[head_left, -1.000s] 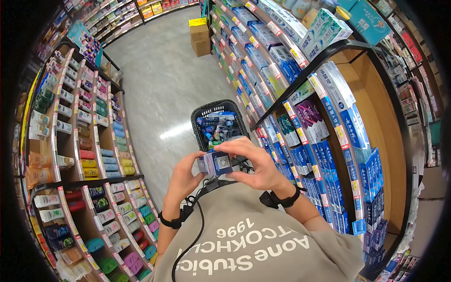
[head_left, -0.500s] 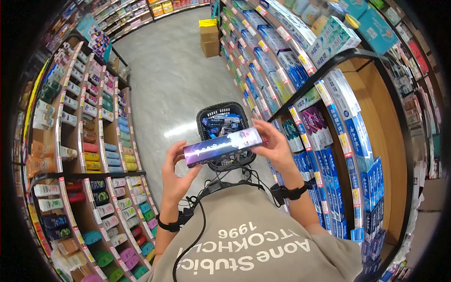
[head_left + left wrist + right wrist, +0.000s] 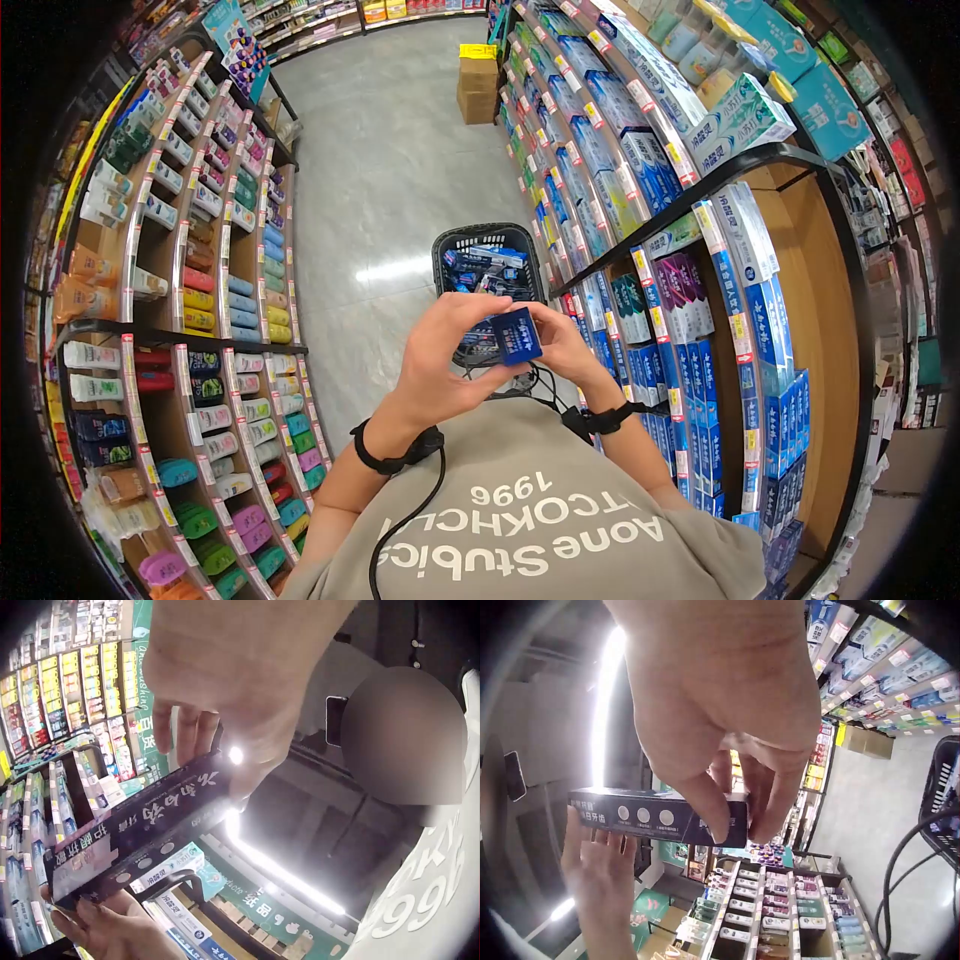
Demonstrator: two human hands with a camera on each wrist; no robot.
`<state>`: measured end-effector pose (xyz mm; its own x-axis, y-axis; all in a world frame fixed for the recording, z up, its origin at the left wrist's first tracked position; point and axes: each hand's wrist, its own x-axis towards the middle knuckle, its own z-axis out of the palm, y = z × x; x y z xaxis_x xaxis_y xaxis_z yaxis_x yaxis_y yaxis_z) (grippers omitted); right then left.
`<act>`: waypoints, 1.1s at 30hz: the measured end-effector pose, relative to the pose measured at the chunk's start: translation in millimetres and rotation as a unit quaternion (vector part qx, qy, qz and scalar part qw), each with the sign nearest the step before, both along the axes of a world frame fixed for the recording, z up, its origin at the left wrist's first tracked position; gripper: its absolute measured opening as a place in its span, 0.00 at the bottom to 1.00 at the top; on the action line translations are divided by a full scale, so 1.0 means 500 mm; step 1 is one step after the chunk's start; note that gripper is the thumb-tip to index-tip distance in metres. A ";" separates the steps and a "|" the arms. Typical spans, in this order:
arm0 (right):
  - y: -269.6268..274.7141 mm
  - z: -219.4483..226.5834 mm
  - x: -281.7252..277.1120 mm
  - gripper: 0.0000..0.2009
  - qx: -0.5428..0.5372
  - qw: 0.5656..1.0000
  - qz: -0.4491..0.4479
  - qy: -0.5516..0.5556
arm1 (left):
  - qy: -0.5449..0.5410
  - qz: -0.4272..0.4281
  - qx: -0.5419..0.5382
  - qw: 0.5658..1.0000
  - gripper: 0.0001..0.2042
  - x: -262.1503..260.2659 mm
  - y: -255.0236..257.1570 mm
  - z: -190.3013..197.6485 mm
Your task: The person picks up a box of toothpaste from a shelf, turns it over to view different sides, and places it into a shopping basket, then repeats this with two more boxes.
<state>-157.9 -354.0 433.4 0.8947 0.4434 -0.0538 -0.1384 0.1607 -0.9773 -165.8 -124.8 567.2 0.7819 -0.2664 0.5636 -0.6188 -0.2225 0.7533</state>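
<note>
A dark blue-purple toothpaste box is held between both hands, in front of the chest. In the head view one small end of it faces up toward the camera. My left hand pinches one end between thumb and fingers. The right hand grips the opposite end; its thumb and fingertips show in the right wrist view around the box's end. White lettering runs along the long side of the box in the left wrist view. Beyond the hands stands a black basket with several blue boxes inside, partly covered by the hands.
Shelves of toothpaste boxes rise close on the right, behind a black rail. On the left stand shelves of bottles and tubes. Grey floor runs between, with a cardboard box farther off. Black cables hang by the shirt.
The toothpaste box was turned from end-on to lengthwise across the view, then to end-on again with a different end showing. The hands changed position around it, and the view shifted somewhat.
</note>
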 end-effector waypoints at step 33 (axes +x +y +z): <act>0.018 0.004 -0.024 0.29 -0.026 0.999 -0.033 0.028 | 0.052 -0.020 0.003 0.998 0.30 -0.013 0.005 -0.001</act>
